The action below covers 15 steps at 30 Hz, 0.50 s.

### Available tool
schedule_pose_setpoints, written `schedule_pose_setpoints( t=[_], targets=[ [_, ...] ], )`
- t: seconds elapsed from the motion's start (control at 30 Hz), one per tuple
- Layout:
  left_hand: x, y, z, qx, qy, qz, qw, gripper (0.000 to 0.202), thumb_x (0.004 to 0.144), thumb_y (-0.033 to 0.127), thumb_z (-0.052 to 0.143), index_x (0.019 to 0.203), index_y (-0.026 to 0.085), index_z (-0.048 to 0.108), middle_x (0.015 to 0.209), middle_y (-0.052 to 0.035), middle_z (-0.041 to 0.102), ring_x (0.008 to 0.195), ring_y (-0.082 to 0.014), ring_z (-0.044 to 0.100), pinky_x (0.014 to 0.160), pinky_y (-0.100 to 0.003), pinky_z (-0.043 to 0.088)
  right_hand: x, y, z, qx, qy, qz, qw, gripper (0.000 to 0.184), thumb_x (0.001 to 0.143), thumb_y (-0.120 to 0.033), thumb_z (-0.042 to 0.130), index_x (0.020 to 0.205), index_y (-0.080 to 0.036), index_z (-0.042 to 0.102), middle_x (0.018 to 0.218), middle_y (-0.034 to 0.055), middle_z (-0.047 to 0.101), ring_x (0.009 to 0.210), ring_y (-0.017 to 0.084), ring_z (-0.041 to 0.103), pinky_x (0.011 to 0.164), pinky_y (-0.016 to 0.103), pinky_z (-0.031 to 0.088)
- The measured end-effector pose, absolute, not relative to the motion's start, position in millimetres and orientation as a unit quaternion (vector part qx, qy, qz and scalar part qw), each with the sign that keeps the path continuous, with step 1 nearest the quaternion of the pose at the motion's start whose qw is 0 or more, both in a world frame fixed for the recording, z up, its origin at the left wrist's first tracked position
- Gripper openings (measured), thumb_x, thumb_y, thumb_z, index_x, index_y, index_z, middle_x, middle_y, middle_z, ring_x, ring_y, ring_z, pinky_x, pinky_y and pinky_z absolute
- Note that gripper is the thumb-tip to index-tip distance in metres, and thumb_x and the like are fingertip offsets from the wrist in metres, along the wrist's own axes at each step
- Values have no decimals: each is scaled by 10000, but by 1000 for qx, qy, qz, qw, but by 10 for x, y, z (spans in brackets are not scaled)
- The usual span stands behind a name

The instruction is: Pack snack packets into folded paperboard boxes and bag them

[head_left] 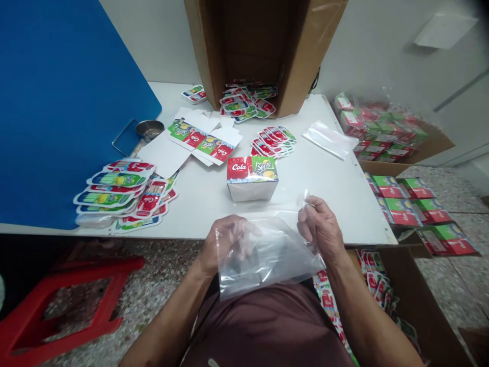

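A clear plastic bag [267,260] is stretched between my two hands, at the table's front edge and over my lap. My left hand [229,237] grips its left side, the fingers partly seen through the film. With fingers curled, my right hand [321,224] pinches the bag's upper right edge. Just beyond the bag stands a small printed Cola and Sprite box [252,178], upright on the white table [305,178]. Behind it lies a fanned pile of bottle-shaped packs [272,141].
Left are more bottle-shaped packs [118,191], flat printed cartons [202,140] and a metal bowl [150,128]. A large cardboard box [298,61] spills packs at the back. More clear bags [328,138] lie right. Printed boxes [397,204] stand beyond the edge; a red stool [114,290] is below left.
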<state>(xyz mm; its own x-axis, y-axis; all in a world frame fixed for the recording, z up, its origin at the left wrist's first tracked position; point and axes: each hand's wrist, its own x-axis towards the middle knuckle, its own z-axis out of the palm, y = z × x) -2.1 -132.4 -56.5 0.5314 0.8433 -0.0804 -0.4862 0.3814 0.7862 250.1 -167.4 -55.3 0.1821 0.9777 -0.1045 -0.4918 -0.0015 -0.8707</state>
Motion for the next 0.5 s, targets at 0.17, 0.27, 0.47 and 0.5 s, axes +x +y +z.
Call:
schedule_pose_setpoints(
  t=[0.17,0.27,0.47,0.5],
  targets=[
    [-201,-1230,-466,473,273,428,720,202,959,358,707,966,174,791,718,-48,763,612,-145,678,640,-262,549,2555,-1602,-525,-395,-353,570,628,350,828,-356,823,1133,-270,676,740,-36,678,471,87,526,432,211,398],
    [-306,-1152,-497,547,321,430,642,187,971,324,693,996,172,799,783,-49,773,602,-132,666,612,-253,530,2536,-1508,-593,-393,-389,577,601,311,819,-287,825,1098,-258,690,717,-34,679,481,96,535,432,217,401],
    [-340,-927,-559,637,394,464,472,181,984,314,675,989,193,809,776,-27,766,698,-145,705,775,-293,571,2449,-1175,-721,-401,-386,509,657,302,818,-274,811,1093,-259,687,800,-24,729,479,95,563,433,231,427],
    [-325,-883,-564,644,397,478,447,187,993,312,662,1018,198,809,751,-24,758,761,-161,719,821,-306,574,2426,-1115,-724,-403,-379,495,669,314,814,-272,813,1101,-263,683,803,-29,728,490,96,573,448,236,440]
  ],
)
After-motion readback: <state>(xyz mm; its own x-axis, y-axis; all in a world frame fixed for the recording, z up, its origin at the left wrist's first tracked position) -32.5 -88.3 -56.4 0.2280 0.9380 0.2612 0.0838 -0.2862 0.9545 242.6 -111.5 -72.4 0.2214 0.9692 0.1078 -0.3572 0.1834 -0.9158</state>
